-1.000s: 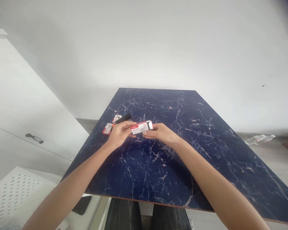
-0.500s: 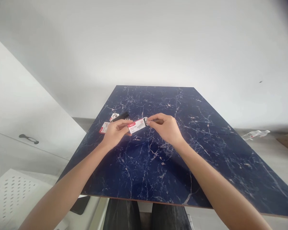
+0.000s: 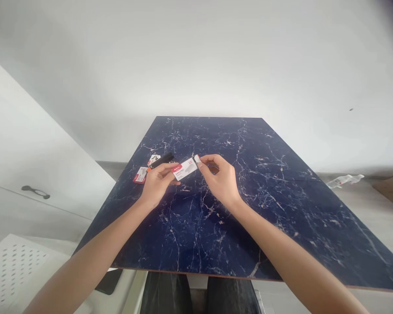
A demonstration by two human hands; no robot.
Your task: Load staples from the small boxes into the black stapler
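A small red-and-white staple box (image 3: 184,169) is held tilted above the table, its right end raised and its end flap open on a dark inside. My left hand (image 3: 157,183) is closed around its left end, thumb in front. At the other end my right hand (image 3: 221,176) pinches the flap between thumb and fingers. Behind my left hand lies a black stapler (image 3: 163,160), partly covered by the fingers. A second red-and-white box (image 3: 139,175) rests left of that hand, and a white card with a dark picture (image 3: 153,159) lies beyond it.
The dark blue marbled table (image 3: 249,244) stands against a white wall. To the left are a cabinet handle (image 3: 36,192) and a perforated white panel (image 3: 15,270). A dark phone-like slab (image 3: 109,281) lies below the front edge; a crumpled clear plastic item (image 3: 345,180) is at the right.
The staple box has tipped, its right end higher. My right hand's fingers have shifted onto the flap at that end. The view has moved slightly.
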